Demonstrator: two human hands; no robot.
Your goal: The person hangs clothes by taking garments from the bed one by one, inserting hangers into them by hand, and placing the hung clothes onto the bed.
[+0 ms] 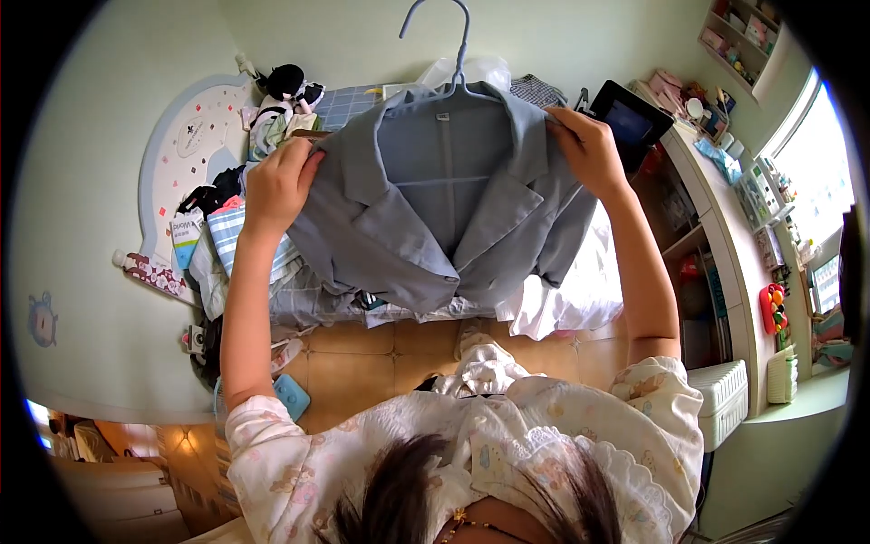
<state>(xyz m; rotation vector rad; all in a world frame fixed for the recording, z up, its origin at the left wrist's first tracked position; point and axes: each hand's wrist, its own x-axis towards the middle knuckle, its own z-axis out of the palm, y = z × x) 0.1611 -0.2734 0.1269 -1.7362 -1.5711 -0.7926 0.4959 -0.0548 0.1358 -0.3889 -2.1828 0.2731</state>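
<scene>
A grey blazer (pixel 399 245) hangs on a blue-grey hanger (pixel 460 54) in front of me, its lapels facing me and its front closed low down. The hanger's hook rises bare above the collar, and its lower bar shows inside the neck opening. At the left shoulder, my left hand (pixel 279 186) is closed with the cloth pinched in its fingers. My right hand (pixel 589 150) grips the other shoulder of the blazer, thumb in front. The sleeves droop at the sides, partly folded out of sight.
Behind the blazer is a bed with a patterned headboard (pixel 195 136), piled clothes (pixel 227 227) and a white sheet (pixel 580 290). A dark screen (pixel 627 122) stands by the shelved desk (pixel 702 208) at right. A white ribbed case (pixel 722 399) stands below it on the right.
</scene>
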